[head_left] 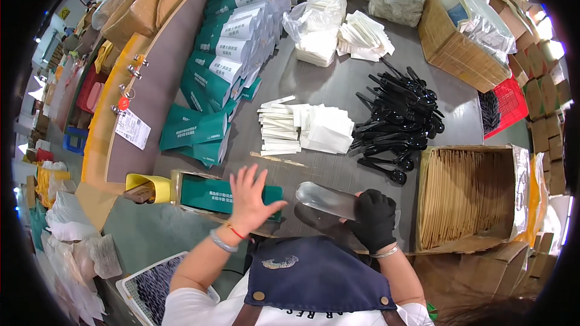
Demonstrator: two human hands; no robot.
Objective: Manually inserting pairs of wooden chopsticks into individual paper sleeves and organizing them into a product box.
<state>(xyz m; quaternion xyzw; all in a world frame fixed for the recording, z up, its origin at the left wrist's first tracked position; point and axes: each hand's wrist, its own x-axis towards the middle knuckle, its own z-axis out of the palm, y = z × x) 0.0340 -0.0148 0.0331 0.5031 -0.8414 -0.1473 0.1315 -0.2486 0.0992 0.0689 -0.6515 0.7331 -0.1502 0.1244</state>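
Observation:
My bare left hand (pixel 249 200), fingers spread, is over a narrow cardboard box holding a green printed paper sleeve (pixel 205 193). Whether the palm touches the sleeve is unclear. In my black-gloved right hand (pixel 374 218) is a long, shiny, translucent plastic piece (pixel 323 199), its rounded end pointing left. Beyond the hands are piles of white paper packets (pixel 326 128) and black plastic spoons (pixel 399 111). A stack of green and white sleeves (pixel 196 130) lies at the left.
An open carton of thin brown paper-wrapped pieces (pixel 462 199) stands at my right. Farther off are plastic-bagged white packets (pixel 317 24) and another carton (pixel 462 48). A wooden side panel (pixel 154 66) borders the left. A white basket (pixel 130 290) sits low at left.

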